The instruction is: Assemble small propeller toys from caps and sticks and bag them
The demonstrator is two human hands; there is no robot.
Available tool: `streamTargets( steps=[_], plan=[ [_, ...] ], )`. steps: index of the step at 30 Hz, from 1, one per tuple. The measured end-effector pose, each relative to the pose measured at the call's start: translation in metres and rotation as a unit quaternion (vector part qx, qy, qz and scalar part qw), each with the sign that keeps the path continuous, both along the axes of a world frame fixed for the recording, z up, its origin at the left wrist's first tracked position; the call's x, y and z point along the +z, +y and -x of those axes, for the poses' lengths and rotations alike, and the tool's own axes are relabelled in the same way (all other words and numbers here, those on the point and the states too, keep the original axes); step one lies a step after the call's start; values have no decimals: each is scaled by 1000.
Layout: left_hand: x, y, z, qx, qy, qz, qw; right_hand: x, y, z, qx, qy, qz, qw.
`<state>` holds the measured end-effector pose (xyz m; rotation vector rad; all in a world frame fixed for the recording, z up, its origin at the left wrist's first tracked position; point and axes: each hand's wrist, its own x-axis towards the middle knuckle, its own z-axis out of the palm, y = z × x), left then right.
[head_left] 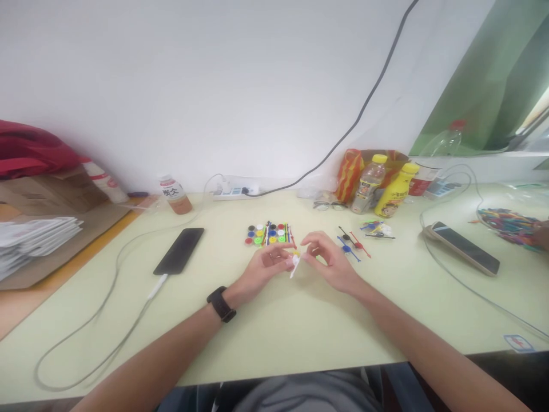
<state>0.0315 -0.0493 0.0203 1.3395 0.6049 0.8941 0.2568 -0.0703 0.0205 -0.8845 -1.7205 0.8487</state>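
Note:
Above the table's middle, my left hand (269, 265) pinches a white plastic stick with a small round disc (295, 261) between thumb and fingers. The stick slants down toward me. My right hand (328, 260) is curled in from the other side, its thumb and fingertip closed at the upper end of the same piece. A bit of yellow shows between the hands; I cannot tell what it belongs to. Just behind them lie colored round discs (259, 233) in rows, with thin colored sticks (267, 233) among them. To the right are sticks with discs on them (346, 249) in blue, red and black.
A plugged-in black phone (179, 252) lies left, another phone (465, 249) right. Bottles (369, 183), glasses (329, 205) and a power strip (235, 191) stand along the wall. A pile of colored sticks (510, 226) lies far right, by another person's hand (541, 234).

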Motion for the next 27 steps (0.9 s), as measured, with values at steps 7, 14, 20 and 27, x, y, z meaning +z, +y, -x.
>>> streamTargets(
  steps=[7,14,20,27],
  plan=[
    [5,-1,-2,8,-20,10,1000,1,-5,1,-26,-32,9,999],
    [0,-1,-1,30,-27,10,999,-3,-5,3,22,67,86,994],
    [-4,1,0,54,-16,16,998,2,-1,-6,130,73,155,977],
    [-6,2,-1,46,-8,14,999,7,0,-4,28,80,142,986]
  ],
)
